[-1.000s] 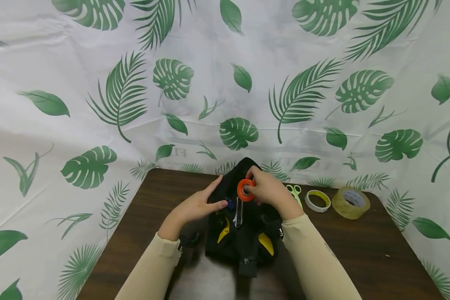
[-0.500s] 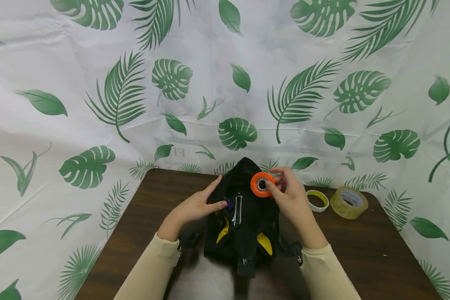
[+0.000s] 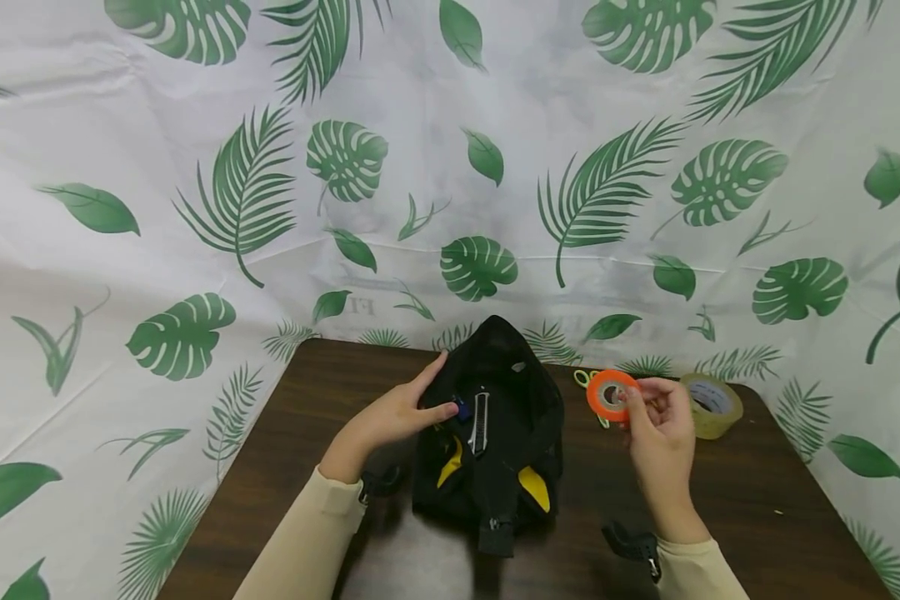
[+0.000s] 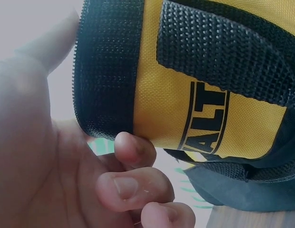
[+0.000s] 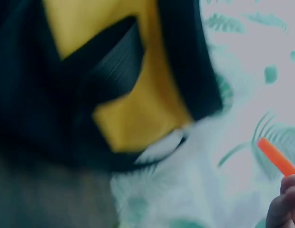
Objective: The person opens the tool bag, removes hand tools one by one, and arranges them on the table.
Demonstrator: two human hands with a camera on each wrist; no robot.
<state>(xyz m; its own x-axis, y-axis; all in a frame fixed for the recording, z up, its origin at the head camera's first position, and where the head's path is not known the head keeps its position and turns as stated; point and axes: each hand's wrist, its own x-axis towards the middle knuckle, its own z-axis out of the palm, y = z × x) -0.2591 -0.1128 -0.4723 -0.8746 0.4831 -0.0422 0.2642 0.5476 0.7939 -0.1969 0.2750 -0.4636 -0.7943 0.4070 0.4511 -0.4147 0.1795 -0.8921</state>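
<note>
A black and yellow tool bag [image 3: 532, 487] stands on the table with its mouth gaping. My left hand [image 3: 392, 421] grips its left rim, the thumb along the inner side; in the left wrist view, bent fingers [image 4: 135, 187] lie by the yellow wall with black lettering. Inside the bag show a silver and black utility knife [image 3: 479, 423] and a small blue item [image 3: 461, 408]. Right of the bag, my right hand [image 3: 662, 442] pinches a roll of orange tape [image 3: 597, 407], which appears edge-on in the right wrist view.
Light green scissors [image 3: 583, 379] lie behind the orange roll, partly hidden. A wide roll of clear packing tape [image 3: 720, 417] sits at the back right, partly behind my right hand. The brown table [image 3: 765, 517] ends at a leaf-patterned cloth [image 3: 420, 167].
My right hand has carried the orange tape roll from over the bag's mouth to the right and down. It now hides the white and yellow roll. The left hand stays on the bag.
</note>
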